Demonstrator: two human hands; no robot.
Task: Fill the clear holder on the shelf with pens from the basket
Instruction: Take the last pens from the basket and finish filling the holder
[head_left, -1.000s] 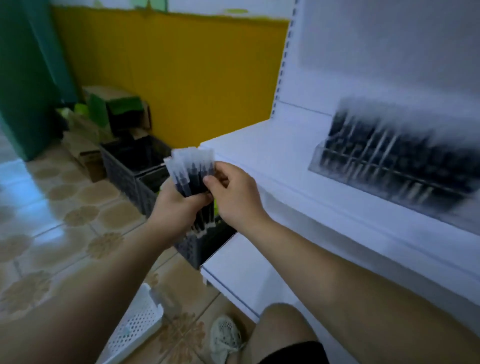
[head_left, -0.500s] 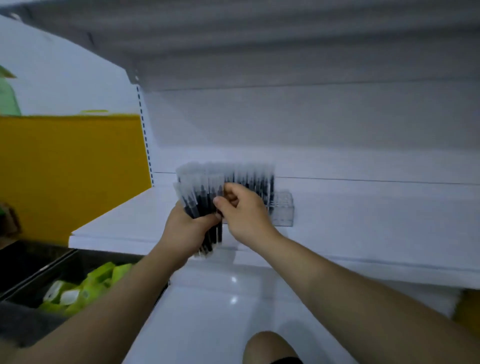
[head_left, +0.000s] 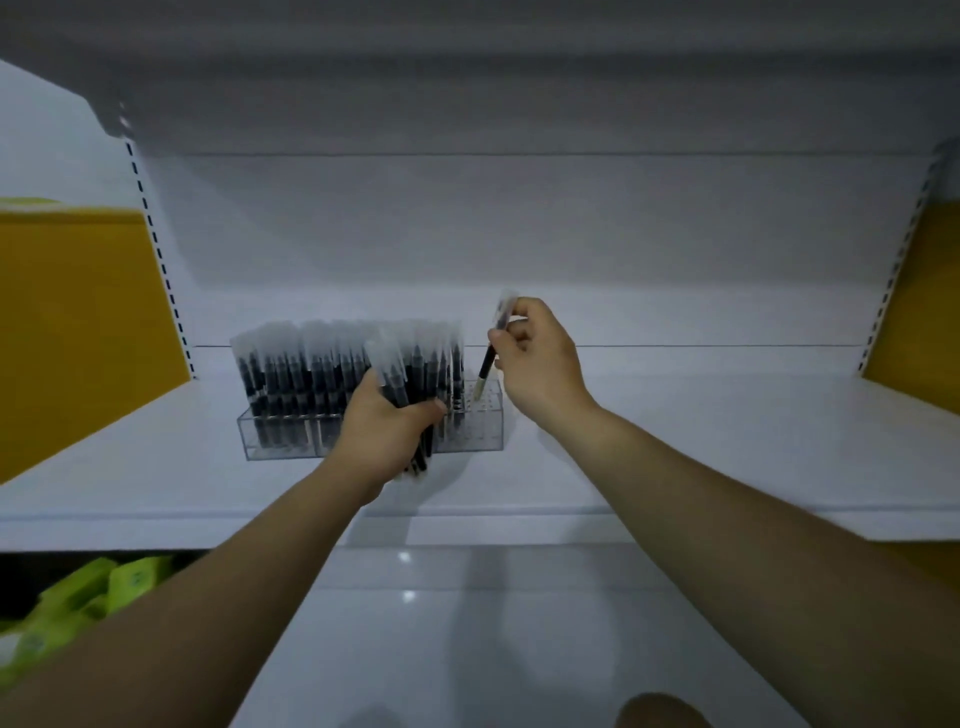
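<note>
Missing the hole is the main risk. The single pen (head_left: 487, 364) pinched in the right hand (head_left: 540, 358) hangs tilted. Its pale tip is just above the perforated top of the clear holder (head_left: 470, 434), below and to the left of the fingertips. A slanted entry could skid the tip across the top or jam it.

A second risk, I judge, lies with the left hand (head_left: 387, 431). Its fingers are wrapped round a thick bundle of pens (head_left: 402, 384) whose lower ends poke out beneath the palm, and a slackened grip could let some slide onto the shelf (head_left: 727, 447). The bundle also sits right against the standing pens (head_left: 291, 374) that fill the holder's left and middle, so a nudge could tip them or shove the holder.

The right hand is raised with the wrist bent. Thumb and forefinger are clamped on the pen's upper barrel, and the other fingers curl beside it. The left forearm reaches up from below, the back of the hand toward the camera. Only the holes beneath the right fingers look free.
</note>
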